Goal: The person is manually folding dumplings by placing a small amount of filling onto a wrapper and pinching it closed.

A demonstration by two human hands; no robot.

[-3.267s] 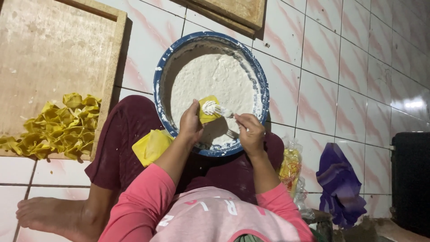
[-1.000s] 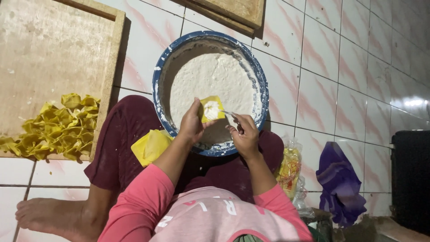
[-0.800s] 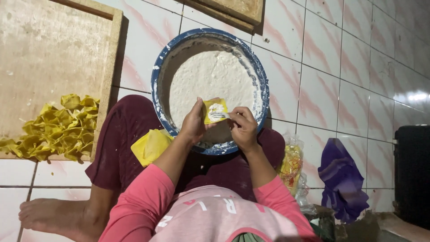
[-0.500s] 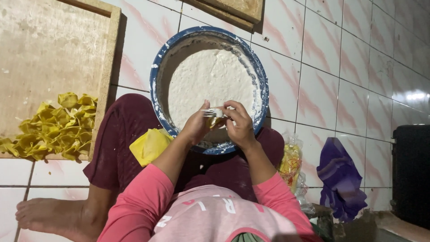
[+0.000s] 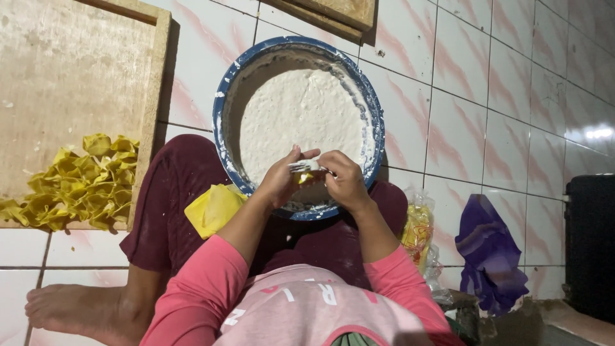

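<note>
A blue-rimmed bowl [image 5: 225, 96] of white paste rests against my knees on the tiled floor. Over its near edge, my left hand [image 5: 282, 182] closes around a small yellow wrapper [image 5: 302, 177], which is mostly hidden by the fingers. My right hand [image 5: 346, 182] holds a fork [image 5: 302, 166] smeared with white paste, its tines touching the wrapper. The two hands meet over the bowl's near rim.
A wooden tray [image 5: 70, 70] at the left carries a heap of folded yellow dumplings [image 5: 80, 182]. A stack of yellow wrappers [image 5: 214, 208] lies on my lap. A plastic bag [image 5: 418, 230] and a purple bag [image 5: 490, 256] sit at my right, a black box [image 5: 589, 247] beyond.
The open yellow wrapper in my left hand has been folded in by both hands. My hands have drawn closer together over the bowl's near rim.
</note>
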